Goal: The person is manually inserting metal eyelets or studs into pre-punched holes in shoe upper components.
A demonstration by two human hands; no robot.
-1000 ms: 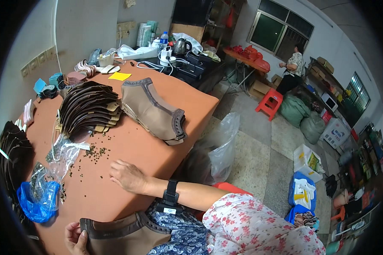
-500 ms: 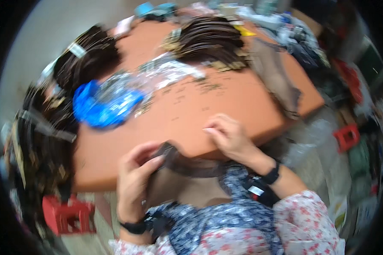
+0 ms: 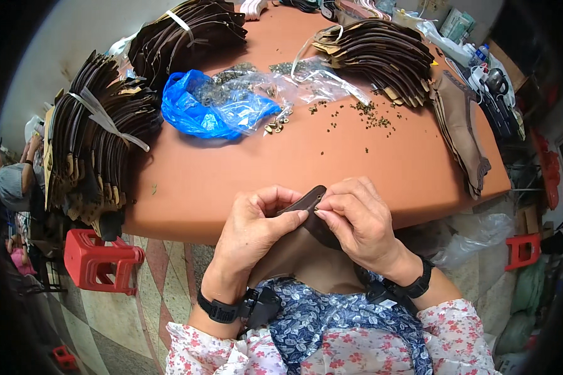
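Observation:
My left hand [image 3: 256, 228] grips a brown leather piece [image 3: 322, 232], thumb on top near its raised dark tip. The leather's paler part hangs toward my lap, over a blue leaf-patterned apron. My right hand [image 3: 360, 219] is closed in a pinch at the dark edge, right beside the left thumb. Between its fingertips a tiny brass-coloured metal piece [image 3: 317, 209] shows. Just above it, a small brass-rimmed hole is visible near the leather's tip. Both hands are at the near edge of the orange-brown table [image 3: 263, 169].
Tied stacks of dark leather pieces [image 3: 81, 137] line the table's left and back; another stack [image 3: 381, 59] lies back right. Small metal bits [image 3: 372, 119] are scattered beside a blue plastic bag [image 3: 194, 112]. Tan leather pieces [image 3: 456, 125] lie at the right edge. A red stool [image 3: 91, 256] stands left.
My right hand has come from above the table, apart from the leather, to the leather's dark edge beside my left thumb. The left hand keeps its grip. The view has shifted and sharpened.

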